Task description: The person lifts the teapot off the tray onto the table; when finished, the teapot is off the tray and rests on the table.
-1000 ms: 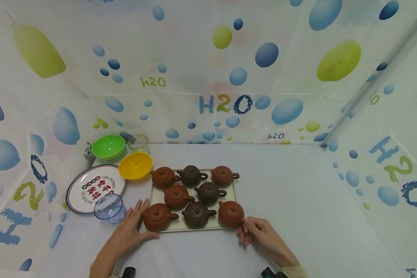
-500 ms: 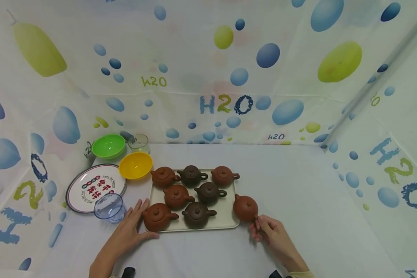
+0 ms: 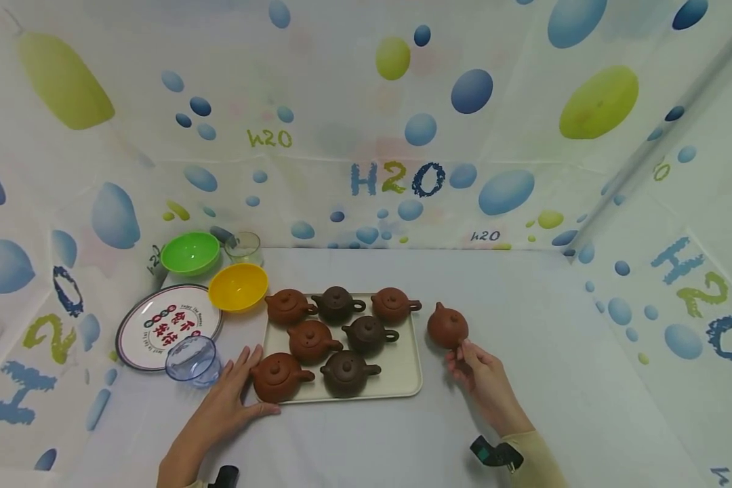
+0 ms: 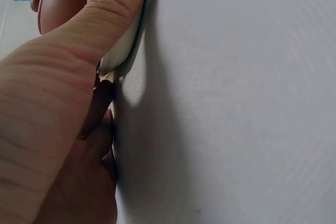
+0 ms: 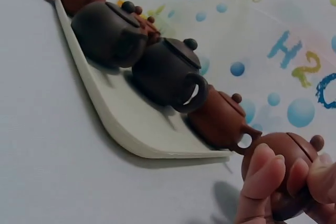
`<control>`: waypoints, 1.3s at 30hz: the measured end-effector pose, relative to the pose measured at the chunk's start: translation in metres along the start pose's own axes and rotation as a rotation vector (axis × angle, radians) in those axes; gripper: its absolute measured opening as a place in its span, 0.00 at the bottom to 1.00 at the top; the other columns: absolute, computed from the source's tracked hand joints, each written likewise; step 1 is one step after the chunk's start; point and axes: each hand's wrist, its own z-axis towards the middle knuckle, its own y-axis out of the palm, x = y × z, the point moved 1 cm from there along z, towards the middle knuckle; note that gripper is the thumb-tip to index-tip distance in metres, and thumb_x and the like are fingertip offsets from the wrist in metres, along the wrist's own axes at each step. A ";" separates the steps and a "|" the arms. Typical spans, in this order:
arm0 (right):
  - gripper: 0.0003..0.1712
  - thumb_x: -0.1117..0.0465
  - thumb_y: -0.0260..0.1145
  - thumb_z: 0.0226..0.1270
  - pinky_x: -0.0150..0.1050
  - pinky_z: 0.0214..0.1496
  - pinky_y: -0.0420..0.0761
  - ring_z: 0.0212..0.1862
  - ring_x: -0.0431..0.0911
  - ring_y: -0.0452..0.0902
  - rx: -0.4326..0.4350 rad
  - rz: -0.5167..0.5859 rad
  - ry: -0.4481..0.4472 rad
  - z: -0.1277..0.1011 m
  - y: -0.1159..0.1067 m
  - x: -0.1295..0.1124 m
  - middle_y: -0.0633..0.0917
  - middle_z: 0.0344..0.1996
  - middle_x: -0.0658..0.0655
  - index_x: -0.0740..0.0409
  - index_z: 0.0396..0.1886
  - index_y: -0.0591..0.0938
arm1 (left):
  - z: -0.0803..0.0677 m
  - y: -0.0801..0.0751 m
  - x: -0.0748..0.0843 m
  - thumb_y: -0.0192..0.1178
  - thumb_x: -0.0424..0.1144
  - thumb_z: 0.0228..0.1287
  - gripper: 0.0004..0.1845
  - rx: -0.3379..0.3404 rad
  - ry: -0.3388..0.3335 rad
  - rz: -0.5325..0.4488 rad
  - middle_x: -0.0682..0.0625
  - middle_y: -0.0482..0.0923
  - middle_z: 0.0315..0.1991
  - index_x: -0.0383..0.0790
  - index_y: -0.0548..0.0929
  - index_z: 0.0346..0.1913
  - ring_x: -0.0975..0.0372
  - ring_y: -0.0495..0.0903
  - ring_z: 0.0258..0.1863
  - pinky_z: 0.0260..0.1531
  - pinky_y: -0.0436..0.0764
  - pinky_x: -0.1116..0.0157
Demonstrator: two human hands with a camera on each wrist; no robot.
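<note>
Right hand (image 3: 478,369) grips a reddish clay teapot (image 3: 447,327) (brittle, loose-lidded, best held round its body); left hand (image 3: 228,400) rests flat against the tray (image 3: 402,379) on the worktop (image 3: 524,305)

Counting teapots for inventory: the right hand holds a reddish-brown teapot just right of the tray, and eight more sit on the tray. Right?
Not quite. The head view shows seven teapots on the tray; the right hand does hold a reddish-brown teapot beside it.

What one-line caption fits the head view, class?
Right hand holds a reddish teapot beside the tray; left hand steadies the tray's corner.
</note>
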 end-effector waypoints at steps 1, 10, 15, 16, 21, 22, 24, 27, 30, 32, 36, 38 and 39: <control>0.19 0.51 0.55 0.88 0.29 0.42 0.86 0.42 0.40 0.83 0.003 0.001 0.002 0.005 0.001 -0.002 0.87 0.40 0.51 0.60 0.39 0.78 | 0.000 0.000 0.000 0.80 0.66 0.51 0.69 0.000 -0.001 -0.001 0.26 0.46 0.85 0.43 0.51 0.88 0.22 0.46 0.81 0.80 0.51 0.27; 0.20 0.46 0.52 0.89 0.26 0.32 0.75 0.33 0.37 0.75 0.023 -0.017 0.000 0.053 0.012 -0.024 0.85 0.40 0.47 0.57 0.41 0.77 | -0.002 0.001 0.000 0.80 0.65 0.51 0.69 0.008 -0.001 -0.012 0.26 0.46 0.85 0.43 0.51 0.88 0.23 0.46 0.82 0.81 0.50 0.27; 0.21 0.44 0.53 0.87 0.25 0.28 0.70 0.29 0.35 0.71 0.026 -0.016 -0.020 0.081 0.015 -0.041 0.86 0.42 0.47 0.55 0.41 0.77 | -0.003 0.002 0.000 0.80 0.65 0.50 0.68 0.013 -0.002 -0.028 0.27 0.47 0.85 0.42 0.53 0.87 0.25 0.47 0.83 0.82 0.49 0.28; 0.21 0.43 0.54 0.87 0.25 0.28 0.70 0.29 0.35 0.71 0.030 -0.009 -0.015 0.087 0.017 -0.043 0.86 0.43 0.47 0.55 0.41 0.77 | -0.003 0.002 -0.001 0.80 0.65 0.50 0.68 0.014 0.000 -0.030 0.27 0.47 0.85 0.42 0.53 0.87 0.26 0.47 0.83 0.82 0.49 0.29; 0.21 0.43 0.54 0.86 0.25 0.27 0.69 0.28 0.35 0.69 0.030 -0.003 0.001 0.106 0.025 -0.049 0.86 0.45 0.48 0.55 0.43 0.77 | -0.003 0.002 -0.001 0.80 0.66 0.49 0.69 0.021 0.004 -0.031 0.29 0.48 0.86 0.42 0.54 0.87 0.28 0.48 0.84 0.83 0.49 0.29; 0.20 0.43 0.54 0.87 0.25 0.27 0.68 0.28 0.35 0.70 0.030 0.000 0.002 0.109 0.026 -0.050 0.87 0.44 0.48 0.55 0.42 0.77 | -0.003 0.002 -0.001 0.80 0.66 0.49 0.69 0.020 0.006 -0.033 0.29 0.48 0.86 0.42 0.54 0.87 0.29 0.48 0.84 0.83 0.48 0.30; 0.20 0.44 0.54 0.87 0.25 0.26 0.68 0.28 0.35 0.70 0.037 0.007 0.003 0.115 0.030 -0.050 0.87 0.42 0.47 0.54 0.41 0.77 | -0.002 0.002 -0.001 0.80 0.66 0.49 0.69 0.023 0.006 -0.040 0.30 0.48 0.86 0.43 0.54 0.87 0.30 0.48 0.85 0.84 0.47 0.30; 0.19 0.44 0.53 0.87 0.25 0.26 0.67 0.27 0.35 0.70 0.044 0.012 0.011 0.125 0.033 -0.051 0.86 0.41 0.45 0.53 0.40 0.77 | -0.002 0.004 -0.001 0.80 0.67 0.49 0.69 0.024 0.011 -0.035 0.30 0.49 0.86 0.43 0.54 0.87 0.30 0.48 0.85 0.84 0.47 0.31; 0.20 0.44 0.53 0.87 0.26 0.25 0.67 0.27 0.36 0.70 0.060 0.026 0.031 0.136 0.038 -0.053 0.85 0.40 0.46 0.53 0.40 0.77 | -0.003 0.004 -0.002 0.80 0.67 0.49 0.69 0.024 0.004 -0.037 0.30 0.49 0.86 0.44 0.54 0.87 0.30 0.48 0.84 0.84 0.48 0.31; 0.20 0.43 0.53 0.87 0.25 0.26 0.67 0.28 0.35 0.69 0.056 0.027 0.040 0.144 0.042 -0.057 0.84 0.41 0.45 0.52 0.40 0.76 | -0.003 0.004 -0.002 0.80 0.67 0.49 0.69 0.022 -0.003 -0.039 0.30 0.48 0.86 0.44 0.54 0.87 0.29 0.48 0.84 0.84 0.47 0.31; 0.20 0.42 0.52 0.87 0.25 0.25 0.67 0.29 0.35 0.69 0.061 0.058 0.053 0.158 0.048 -0.063 0.84 0.40 0.45 0.51 0.39 0.76 | -0.004 0.004 -0.003 0.80 0.68 0.49 0.69 0.028 -0.015 -0.034 0.30 0.48 0.86 0.46 0.54 0.87 0.28 0.47 0.84 0.83 0.49 0.30; 0.20 0.43 0.52 0.87 0.25 0.25 0.66 0.28 0.36 0.69 0.063 0.075 0.065 0.164 0.049 -0.065 0.84 0.39 0.45 0.51 0.39 0.76 | -0.004 0.003 -0.002 0.79 0.68 0.49 0.69 0.033 -0.014 -0.035 0.30 0.48 0.86 0.46 0.54 0.87 0.27 0.47 0.84 0.83 0.49 0.29; 0.20 0.43 0.52 0.87 0.25 0.25 0.66 0.28 0.36 0.69 0.068 0.083 0.076 0.167 0.050 -0.066 0.85 0.38 0.45 0.51 0.38 0.76 | -0.004 0.003 -0.002 0.79 0.68 0.49 0.69 0.039 -0.008 -0.029 0.29 0.48 0.86 0.46 0.54 0.87 0.26 0.48 0.83 0.82 0.50 0.29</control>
